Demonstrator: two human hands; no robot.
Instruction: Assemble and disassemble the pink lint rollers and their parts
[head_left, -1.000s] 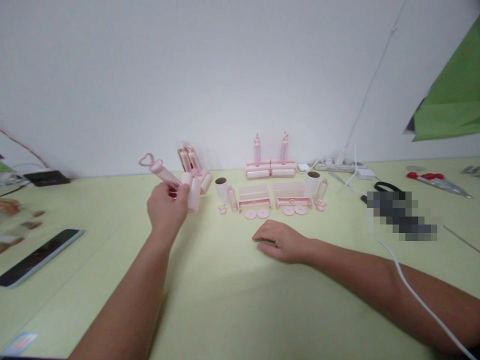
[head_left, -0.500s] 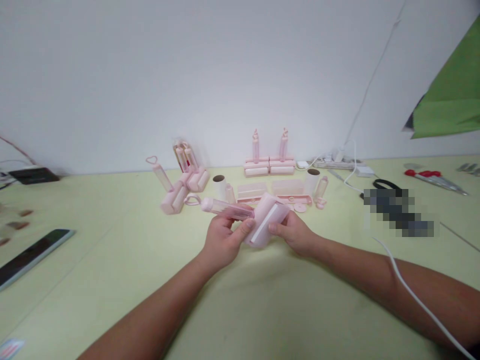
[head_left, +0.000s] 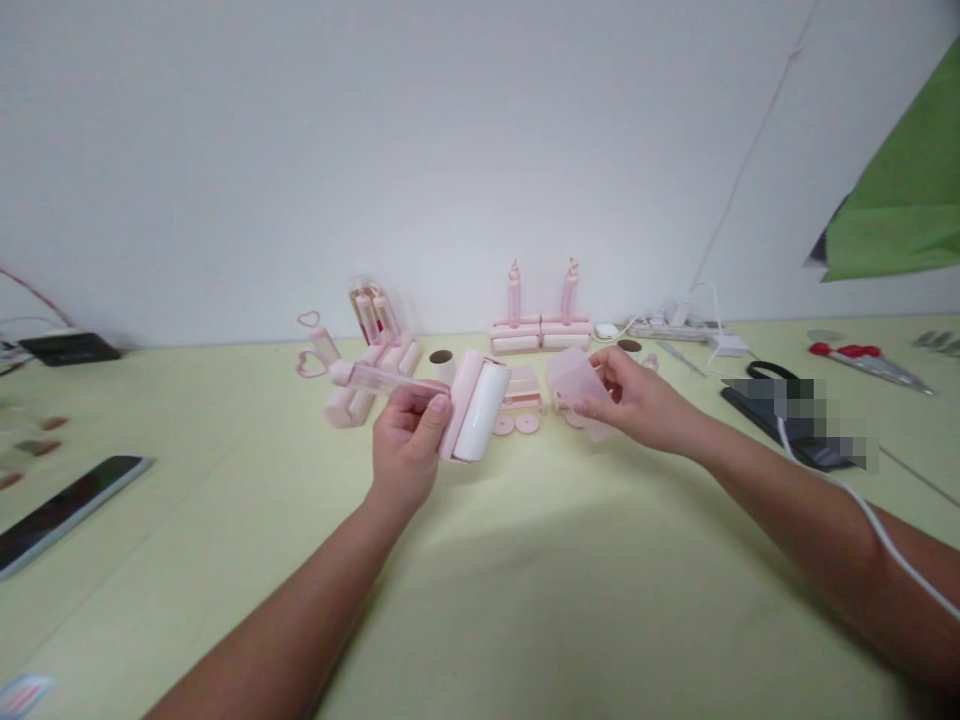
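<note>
My left hand (head_left: 409,440) is closed round the clear handle of a pink lint roller (head_left: 480,410), whose heart-shaped loop points left. The white roll on its right side is bare. Right of it, my right hand (head_left: 630,400) pinches a translucent pink cover (head_left: 577,385), apart from the roller. Beneath and behind the hands lie pink discs (head_left: 526,424) and a pink tray-like part (head_left: 521,400), partly hidden by the roller and the cover.
More pink lint rollers (head_left: 566,330) stand along the wall. Cardboard-cored rolls (head_left: 441,360) stand behind my hands. A phone (head_left: 67,510) lies left; scissors (head_left: 862,360) and a black item (head_left: 795,430) lie right. A white cable (head_left: 862,500) crosses my right forearm.
The translucent cover has come off the roller, baring the white roll. My right hand has moved right and up with the cover; my left hand has shifted left with the roller.
</note>
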